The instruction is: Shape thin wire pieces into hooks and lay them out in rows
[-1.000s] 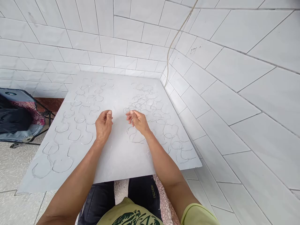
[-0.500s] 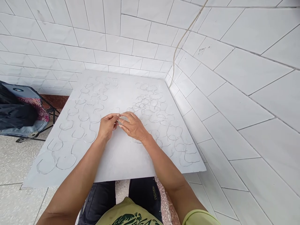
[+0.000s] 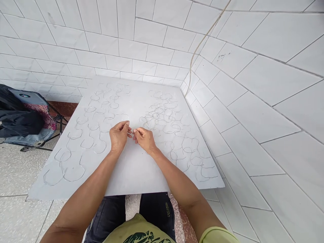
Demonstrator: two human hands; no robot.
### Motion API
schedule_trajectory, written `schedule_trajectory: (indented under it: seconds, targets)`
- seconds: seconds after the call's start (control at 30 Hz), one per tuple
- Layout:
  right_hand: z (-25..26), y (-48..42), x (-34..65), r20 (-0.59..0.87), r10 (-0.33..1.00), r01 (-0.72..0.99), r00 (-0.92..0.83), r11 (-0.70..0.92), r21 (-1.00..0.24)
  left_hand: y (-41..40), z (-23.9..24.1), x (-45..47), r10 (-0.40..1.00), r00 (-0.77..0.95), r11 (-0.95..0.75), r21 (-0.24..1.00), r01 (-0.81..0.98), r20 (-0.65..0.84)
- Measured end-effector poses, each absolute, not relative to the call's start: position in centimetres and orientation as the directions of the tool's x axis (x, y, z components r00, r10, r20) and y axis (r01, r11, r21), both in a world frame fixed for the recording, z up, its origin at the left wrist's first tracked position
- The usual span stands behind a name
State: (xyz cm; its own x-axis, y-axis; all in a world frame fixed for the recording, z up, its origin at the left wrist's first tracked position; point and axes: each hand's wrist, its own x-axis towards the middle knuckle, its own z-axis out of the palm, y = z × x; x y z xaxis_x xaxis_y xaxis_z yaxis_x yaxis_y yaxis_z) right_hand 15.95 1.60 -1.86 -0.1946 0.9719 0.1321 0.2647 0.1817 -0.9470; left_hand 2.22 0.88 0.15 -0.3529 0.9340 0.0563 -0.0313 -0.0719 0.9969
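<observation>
A white board (image 3: 131,168) lies flat in front of me, covered with several bent wire loops. My left hand (image 3: 118,135) and my right hand (image 3: 144,139) meet over its middle, fingertips almost touching. Both pinch a thin wire piece (image 3: 121,117) that arcs up from my left fingers. One group of wire loops (image 3: 88,135) lies in rows to the left of my hands. Another, more tangled group of loops (image 3: 174,131) lies to the right.
White tiled walls (image 3: 253,101) close in behind and to the right of the board. A thin cable (image 3: 202,40) hangs down in the corner. A folding stand with dark clothes and a bag (image 3: 22,118) sits at left on the speckled floor.
My hands, apart one second ago, came together over the board's middle and now pinch the same wire. The view has shifted slightly.
</observation>
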Motion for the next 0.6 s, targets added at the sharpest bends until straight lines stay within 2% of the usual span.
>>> schedule_trajectory:
  seconds: [0.13,0.27,0.37,0.6]
  targets:
    - [-1.8,2.0,16.2,0.104,0.989,0.319,-0.107,0.133,-0.938,1.0,0.2,2.1,0.938,-0.337,-0.106,0.992,-0.074,0.075]
    - [-1.7,1.8,16.1,0.042,0.974,0.186,-0.222,0.084,-0.979,0.9,0.3,2.0,0.937,-0.339,-0.099,0.995,-0.009,0.090]
    - [-2.0,1.8,15.9,0.150,0.966,0.217,-0.210,0.195,-0.956,0.7,0.1,2.0,0.942,-0.317,-0.073,0.989,0.132,0.112]
    - [-2.8,3.4,17.4,0.361,0.909,0.506,-0.210,0.417,-0.755,0.6,-0.3,2.3,0.969,-0.185,-0.102,0.945,0.311,0.166]
